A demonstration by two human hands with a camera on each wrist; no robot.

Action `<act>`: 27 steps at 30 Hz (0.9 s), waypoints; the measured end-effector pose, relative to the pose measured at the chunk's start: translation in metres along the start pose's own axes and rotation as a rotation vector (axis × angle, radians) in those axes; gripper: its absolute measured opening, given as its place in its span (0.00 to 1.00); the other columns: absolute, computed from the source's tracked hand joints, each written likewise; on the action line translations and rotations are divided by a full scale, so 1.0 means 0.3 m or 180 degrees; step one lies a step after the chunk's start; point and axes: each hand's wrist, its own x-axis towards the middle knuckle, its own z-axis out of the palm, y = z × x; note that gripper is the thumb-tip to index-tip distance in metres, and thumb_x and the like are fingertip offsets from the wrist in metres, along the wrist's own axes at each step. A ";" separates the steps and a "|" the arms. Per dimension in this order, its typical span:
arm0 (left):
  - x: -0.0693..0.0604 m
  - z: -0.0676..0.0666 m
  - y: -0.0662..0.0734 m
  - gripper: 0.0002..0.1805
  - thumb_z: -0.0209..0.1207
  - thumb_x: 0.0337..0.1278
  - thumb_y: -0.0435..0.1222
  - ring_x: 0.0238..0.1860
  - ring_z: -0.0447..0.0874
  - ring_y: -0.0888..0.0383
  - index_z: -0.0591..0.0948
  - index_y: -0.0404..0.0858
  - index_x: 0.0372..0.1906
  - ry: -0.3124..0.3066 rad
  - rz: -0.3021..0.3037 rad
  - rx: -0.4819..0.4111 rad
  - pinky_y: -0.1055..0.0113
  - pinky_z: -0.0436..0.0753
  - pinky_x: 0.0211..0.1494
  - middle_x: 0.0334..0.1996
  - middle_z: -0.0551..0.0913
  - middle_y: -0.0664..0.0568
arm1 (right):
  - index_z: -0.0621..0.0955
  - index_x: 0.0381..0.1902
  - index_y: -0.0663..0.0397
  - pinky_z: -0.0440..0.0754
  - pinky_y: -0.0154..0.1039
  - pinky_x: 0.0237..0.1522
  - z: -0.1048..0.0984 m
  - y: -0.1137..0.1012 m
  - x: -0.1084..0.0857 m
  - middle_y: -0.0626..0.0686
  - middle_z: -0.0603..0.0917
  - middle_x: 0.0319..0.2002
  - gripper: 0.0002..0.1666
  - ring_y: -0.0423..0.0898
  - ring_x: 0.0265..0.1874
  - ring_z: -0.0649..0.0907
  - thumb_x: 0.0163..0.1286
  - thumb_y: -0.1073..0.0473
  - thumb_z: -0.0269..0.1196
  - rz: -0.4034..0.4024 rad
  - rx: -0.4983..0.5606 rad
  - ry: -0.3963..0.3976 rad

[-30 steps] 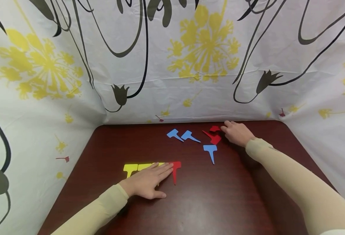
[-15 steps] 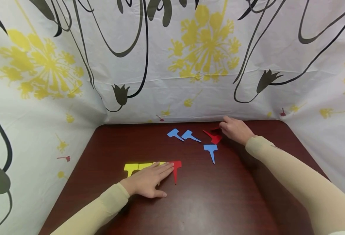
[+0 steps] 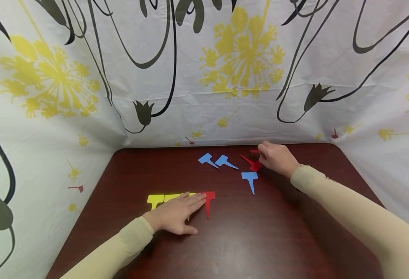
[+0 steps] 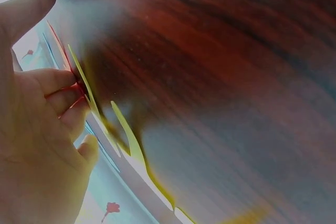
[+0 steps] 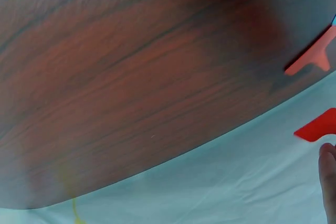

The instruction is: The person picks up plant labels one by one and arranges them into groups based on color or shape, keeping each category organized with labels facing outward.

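Pinching mostly hidden red tag [image 5: 318,126]: right hand [image 3: 277,158]. Straight-fingered left hand [image 3: 176,214] partly covers yellow tags [image 3: 155,198].

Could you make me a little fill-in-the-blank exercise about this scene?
1. The left hand lies over a row of ____ T-shaped tags ending in one red tag.
2. The wood-grain table bears ____ blue T-shaped tags.
3. The right hand pinches a ____ T-shaped tag.

Missing words: yellow; three; red.
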 end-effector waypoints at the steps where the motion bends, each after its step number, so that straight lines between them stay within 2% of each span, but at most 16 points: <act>1: 0.000 0.000 0.000 0.52 0.57 0.59 0.64 0.79 0.47 0.57 0.55 0.42 0.81 0.0000 0.0001 0.0007 0.52 0.51 0.78 0.80 0.51 0.54 | 0.71 0.26 0.50 0.67 0.36 0.16 0.000 -0.010 -0.001 0.46 0.69 0.24 0.11 0.41 0.16 0.66 0.57 0.69 0.62 -0.0019 0.0018 -0.0006; 4: 0.001 -0.001 0.001 0.52 0.57 0.59 0.64 0.79 0.47 0.57 0.55 0.42 0.81 -0.0002 0.0001 0.0035 0.52 0.52 0.78 0.80 0.51 0.54 | 0.72 0.28 0.50 0.68 0.35 0.16 0.003 -0.038 0.000 0.45 0.70 0.24 0.10 0.40 0.16 0.67 0.57 0.68 0.62 -0.0114 0.0052 -0.0007; 8: 0.002 -0.004 0.003 0.52 0.58 0.59 0.64 0.79 0.48 0.56 0.55 0.42 0.81 -0.0005 -0.0004 0.0045 0.52 0.52 0.78 0.80 0.51 0.53 | 0.78 0.33 0.51 0.74 0.35 0.18 0.009 -0.066 0.004 0.45 0.74 0.27 0.08 0.38 0.17 0.71 0.59 0.68 0.64 -0.0243 0.0107 -0.0001; 13: 0.001 -0.013 0.006 0.51 0.58 0.60 0.63 0.79 0.48 0.56 0.55 0.42 0.81 -0.0008 0.0015 0.0044 0.51 0.53 0.78 0.80 0.51 0.53 | 0.83 0.38 0.54 0.79 0.36 0.20 0.011 -0.101 0.013 0.46 0.77 0.29 0.10 0.37 0.20 0.75 0.57 0.67 0.69 -0.0393 0.0183 0.0069; 20: 0.007 -0.012 0.002 0.51 0.57 0.60 0.64 0.79 0.48 0.57 0.55 0.43 0.81 -0.0027 -0.0006 0.0062 0.52 0.52 0.78 0.80 0.51 0.54 | 0.84 0.38 0.56 0.80 0.36 0.20 0.001 -0.168 0.016 0.48 0.78 0.31 0.09 0.37 0.23 0.77 0.59 0.68 0.66 -0.0692 0.0241 0.0175; 27: 0.011 -0.014 -0.002 0.50 0.58 0.59 0.63 0.79 0.49 0.57 0.56 0.44 0.81 -0.0048 -0.0029 0.0017 0.52 0.53 0.78 0.80 0.52 0.55 | 0.85 0.40 0.55 0.83 0.38 0.24 0.001 -0.239 0.010 0.48 0.81 0.35 0.08 0.38 0.28 0.82 0.62 0.65 0.65 -0.0927 0.0281 0.0156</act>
